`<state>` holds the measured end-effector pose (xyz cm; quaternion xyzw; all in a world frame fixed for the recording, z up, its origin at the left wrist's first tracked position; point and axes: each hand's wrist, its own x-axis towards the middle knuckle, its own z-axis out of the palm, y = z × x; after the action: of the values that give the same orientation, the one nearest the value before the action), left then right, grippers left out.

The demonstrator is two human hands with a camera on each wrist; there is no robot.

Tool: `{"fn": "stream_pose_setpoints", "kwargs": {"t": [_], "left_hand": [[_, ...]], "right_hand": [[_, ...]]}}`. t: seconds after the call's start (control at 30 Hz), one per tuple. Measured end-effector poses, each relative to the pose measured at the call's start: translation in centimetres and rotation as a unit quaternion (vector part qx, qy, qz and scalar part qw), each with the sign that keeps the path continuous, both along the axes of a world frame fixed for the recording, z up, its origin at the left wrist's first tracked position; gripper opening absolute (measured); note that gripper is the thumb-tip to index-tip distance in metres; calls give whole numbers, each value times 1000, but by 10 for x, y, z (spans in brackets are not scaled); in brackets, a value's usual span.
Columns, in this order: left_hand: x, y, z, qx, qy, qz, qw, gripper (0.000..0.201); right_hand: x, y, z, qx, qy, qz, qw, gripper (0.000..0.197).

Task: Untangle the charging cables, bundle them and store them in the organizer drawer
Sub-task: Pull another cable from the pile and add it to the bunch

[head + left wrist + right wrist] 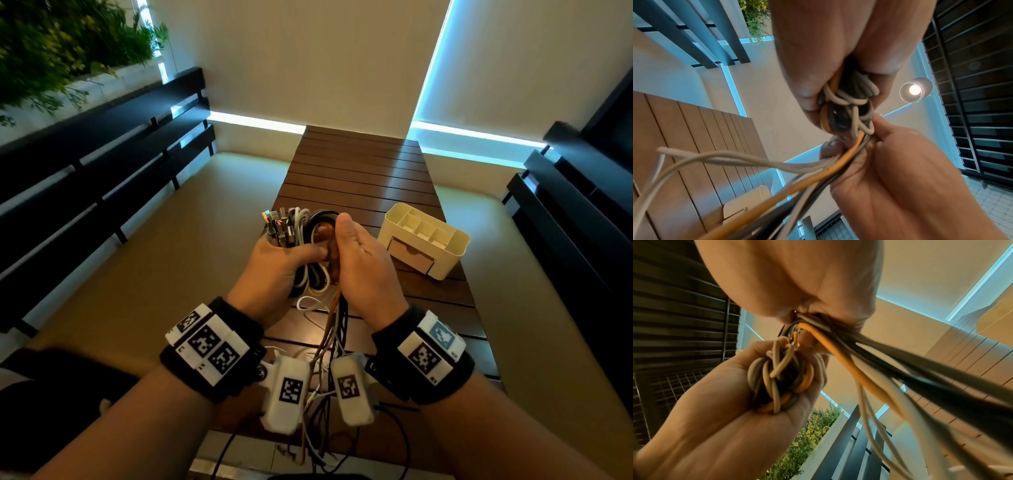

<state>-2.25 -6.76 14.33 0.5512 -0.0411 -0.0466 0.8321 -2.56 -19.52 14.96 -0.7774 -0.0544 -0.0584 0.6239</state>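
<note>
Several charging cables, white, grey, black and orange, are wound into a coil (310, 240) with their plugs (277, 224) sticking up at the left. My left hand (284, 260) grips that coil above the table, thumb across its front. My right hand (356, 263) is closed round the loose cable tails (334, 318), which hang down between my wrists. In the left wrist view the coil (844, 110) sits in my left hand's fingers and the tails (781, 185) run out of the right hand (900, 162). The right wrist view shows the coil (781, 379) in the left hand (731, 410).
A cream desk organizer (442, 253) with open top compartments and a shut front drawer (411, 255) stands on the slatted wooden table (359, 164), to the right of my hands. Dark slatted benches (102, 161) flank both sides. A plant (68, 41) is at far left.
</note>
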Motion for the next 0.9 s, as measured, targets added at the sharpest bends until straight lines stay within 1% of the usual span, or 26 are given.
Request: {"fn": "stream_pose_setpoints", "kwargs": {"t": [0.1, 0.2, 0.27, 0.47, 0.57, 0.63, 0.7, 0.77, 0.83, 0.87, 0.9], "left_hand": [[-2, -1, 4, 9, -10, 18, 1000, 24], [-3, -3, 7, 0, -9, 29, 1000, 27], [-3, -2, 7, -7, -3, 29, 1000, 27], [-6, -2, 7, -20, -5, 0, 1000, 23], [-3, 2, 7, -1, -3, -27, 1000, 21], [-1, 7, 9, 17, -8, -36, 999, 20], [0, 8, 11, 26, -15, -42, 999, 20], [1, 6, 12, 14, -18, -42, 999, 24], [2, 3, 9, -15, -9, -38, 999, 26], [1, 1, 9, -30, -3, -34, 999, 26], [0, 0, 7, -42, 1, -32, 999, 26]], "right_hand": [[0, -1, 2, -28, -15, -3, 999, 45], [3, 0, 1, -45, -35, 1, 998, 45], [4, 0, 0, -60, -51, 9, 997, 41], [3, 1, 0, -107, -22, 49, 993, 39], [1, -1, 3, -127, -16, 67, 989, 35], [-1, 1, 7, -142, -12, 64, 988, 36], [-2, 4, 11, -126, -17, 60, 990, 42], [-2, 5, 11, -96, -26, 52, 994, 37], [3, 7, 3, -74, -11, 39, 996, 48], [5, 9, -1, -34, 6, 46, 998, 54], [6, 13, -5, 36, 28, 67, 997, 62]]}}
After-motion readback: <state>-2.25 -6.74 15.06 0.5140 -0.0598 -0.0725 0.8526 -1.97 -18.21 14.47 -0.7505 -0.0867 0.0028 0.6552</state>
